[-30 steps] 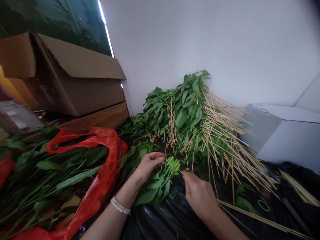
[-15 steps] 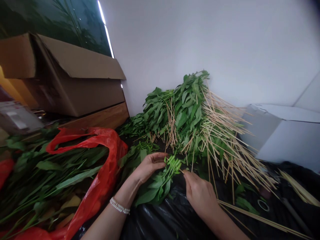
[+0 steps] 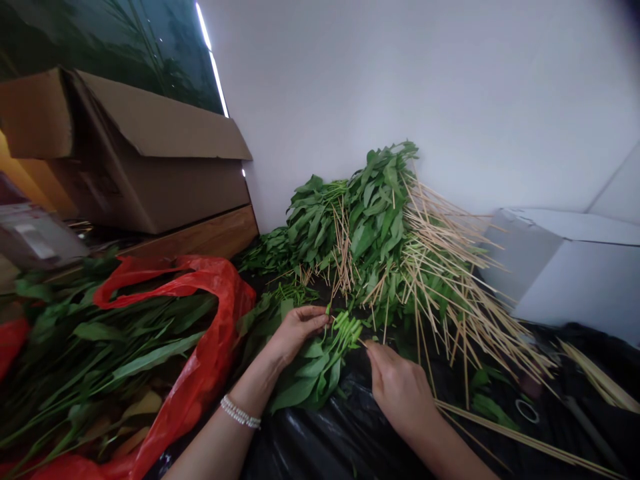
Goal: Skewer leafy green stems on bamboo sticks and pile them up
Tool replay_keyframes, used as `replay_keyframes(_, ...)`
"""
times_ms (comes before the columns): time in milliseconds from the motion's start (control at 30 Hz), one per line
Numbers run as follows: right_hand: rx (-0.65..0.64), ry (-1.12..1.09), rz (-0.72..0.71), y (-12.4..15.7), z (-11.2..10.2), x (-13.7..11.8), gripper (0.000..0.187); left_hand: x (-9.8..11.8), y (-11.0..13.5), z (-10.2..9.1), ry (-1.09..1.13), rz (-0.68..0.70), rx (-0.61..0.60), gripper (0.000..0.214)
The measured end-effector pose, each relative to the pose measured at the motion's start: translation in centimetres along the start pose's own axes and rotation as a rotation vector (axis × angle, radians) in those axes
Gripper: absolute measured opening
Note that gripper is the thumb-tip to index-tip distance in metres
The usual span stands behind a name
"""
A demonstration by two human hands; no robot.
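My right hand (image 3: 400, 380) is closed around the end of a thin bamboo skewer (image 3: 363, 343). Several leafy green stems (image 3: 345, 330) sit side by side along it, their leaves (image 3: 313, 380) drooping to the lower left. At the skewer's far end my left hand (image 3: 303, 328), a beaded bracelet on its wrist, pinches one more green stem (image 3: 328, 310) between thumb and fingers. Whether the skewer passes through that stem is too small to tell. The right fingertips are partly hidden behind the hand.
Behind my hands, filled skewers of greens (image 3: 375, 207) lean against the wall. A red plastic bag (image 3: 235, 287) of loose leafy stems lies left. Bare skewers (image 3: 525, 443) rest on black plastic (image 3: 300, 447) at right. A cardboard box (image 3: 180, 180) and white box (image 3: 580, 280) flank the pile.
My left fingers have closed into a pinch, and a stem tip now shows above them. My right hand and the skewer have stayed almost still.
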State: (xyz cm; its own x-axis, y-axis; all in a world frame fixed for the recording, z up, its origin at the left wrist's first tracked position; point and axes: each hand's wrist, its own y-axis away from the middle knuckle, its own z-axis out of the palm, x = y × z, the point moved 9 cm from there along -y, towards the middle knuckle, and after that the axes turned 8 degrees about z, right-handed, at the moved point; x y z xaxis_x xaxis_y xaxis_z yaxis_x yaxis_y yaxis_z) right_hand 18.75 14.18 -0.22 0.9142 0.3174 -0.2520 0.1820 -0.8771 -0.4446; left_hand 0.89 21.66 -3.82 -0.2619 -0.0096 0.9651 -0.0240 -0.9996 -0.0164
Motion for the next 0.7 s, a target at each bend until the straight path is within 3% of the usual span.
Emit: replay_keyframes(700, 0.0, 0.012, -0.001, 0.04, 0.16, 0.07, 0.032, 0.54, 0.01, 0.14, -0.126, 0.08, -0.015, 0.026)
